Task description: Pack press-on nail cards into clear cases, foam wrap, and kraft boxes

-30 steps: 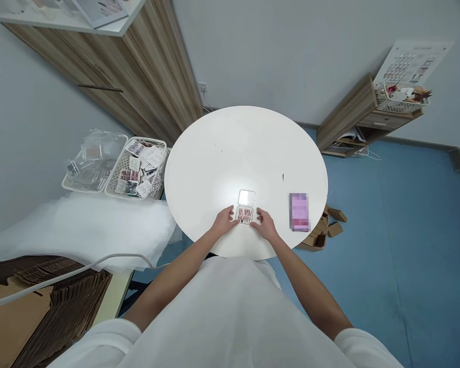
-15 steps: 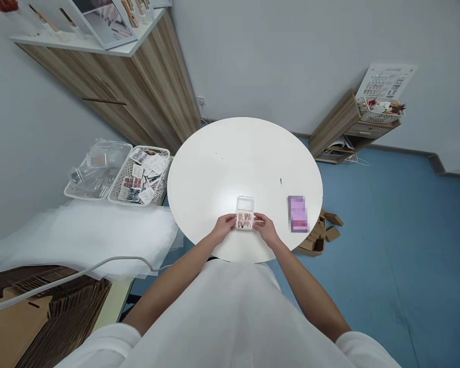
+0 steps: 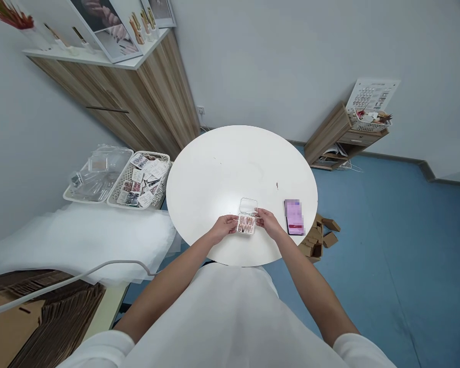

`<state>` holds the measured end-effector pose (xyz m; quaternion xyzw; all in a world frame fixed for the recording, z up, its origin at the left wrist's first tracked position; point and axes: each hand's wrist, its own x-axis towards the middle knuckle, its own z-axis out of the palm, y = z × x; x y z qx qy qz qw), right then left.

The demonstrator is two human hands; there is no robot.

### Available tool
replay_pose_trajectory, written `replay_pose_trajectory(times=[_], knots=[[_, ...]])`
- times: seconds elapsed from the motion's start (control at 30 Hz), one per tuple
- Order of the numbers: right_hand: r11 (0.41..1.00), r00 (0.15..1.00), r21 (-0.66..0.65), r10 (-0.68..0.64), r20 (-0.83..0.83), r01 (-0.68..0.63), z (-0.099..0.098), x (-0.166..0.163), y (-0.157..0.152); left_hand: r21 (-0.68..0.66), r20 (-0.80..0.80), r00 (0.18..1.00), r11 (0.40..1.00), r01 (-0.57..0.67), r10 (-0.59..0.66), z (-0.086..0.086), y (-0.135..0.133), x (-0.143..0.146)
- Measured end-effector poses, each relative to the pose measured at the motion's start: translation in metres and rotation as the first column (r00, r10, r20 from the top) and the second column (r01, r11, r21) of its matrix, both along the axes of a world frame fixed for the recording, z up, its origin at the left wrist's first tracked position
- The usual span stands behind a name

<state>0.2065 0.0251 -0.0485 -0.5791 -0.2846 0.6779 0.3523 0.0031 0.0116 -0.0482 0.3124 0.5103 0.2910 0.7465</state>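
A small clear plastic case [image 3: 246, 225] with its lid raised is at the near part of the round white table [image 3: 241, 168]. Rows of pinkish press-on nails with some darker ones show inside it. My left hand [image 3: 224, 227] grips the case's left side, fingers closed at its edge. On the other side my right hand [image 3: 269, 223] has its fingers closed at the upper right, by the lid hinge. The transparent lid [image 3: 249, 206] stands up on the far side of the case.
A phone [image 3: 294, 217] with a blurred purple screen lies on the table's right. To the left stand a basket of cards [image 3: 164, 179] and a tray of clear plastic packaging [image 3: 99, 174]. Cardboard boxes [image 3: 318, 237] sit on the floor at right; a small dark bit [image 3: 277, 185] lies on the table.
The case now looks slightly tilted, and my right hand has shifted up along its side toward the lid. The whole view has moved a little as my head turned.
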Motion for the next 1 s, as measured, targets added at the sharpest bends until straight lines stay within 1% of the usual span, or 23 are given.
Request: replay_pose_trajectory(times=[0.07,0.17,0.33,0.5,0.57,0.73,0.9,1.0], knots=[[1.000,1.000,0.001,0.004,0.004,-0.004,0.003,0.000,0.005,-0.005,0.004,1.000,1.000,-0.005,0.005,0.000,-0.001,0.002],[0.999,1.000,0.047,0.012,0.000,-0.012,0.007,0.001,0.007,-0.023,0.020,1.000,1.000,-0.017,0.017,0.001,-0.003,0.003],[0.995,0.999,0.097,-0.015,-0.038,0.019,0.011,0.005,0.001,-0.075,0.036,0.997,0.995,-0.063,0.065,0.006,-0.004,0.007],[0.991,0.990,0.136,0.018,-0.140,0.001,0.014,0.008,-0.005,-0.090,0.041,0.997,0.994,-0.062,0.066,0.011,-0.002,0.012],[0.989,0.988,0.146,0.029,-0.150,-0.006,0.015,0.009,-0.008,-0.094,0.048,0.996,0.993,-0.068,0.073,0.011,-0.002,0.015],[0.990,0.989,0.134,0.051,-0.137,-0.032,0.013,0.009,-0.016,-0.122,0.074,0.991,0.988,-0.099,0.108,0.008,-0.003,0.018],[0.989,0.978,0.149,0.016,-0.208,0.016,0.008,0.009,-0.022,-0.146,0.109,0.986,0.983,-0.112,0.129,0.006,-0.006,0.019],[0.987,0.982,0.161,0.002,-0.190,0.029,0.006,0.008,-0.024,-0.144,0.124,0.984,0.984,-0.106,0.124,0.007,-0.008,0.021]])
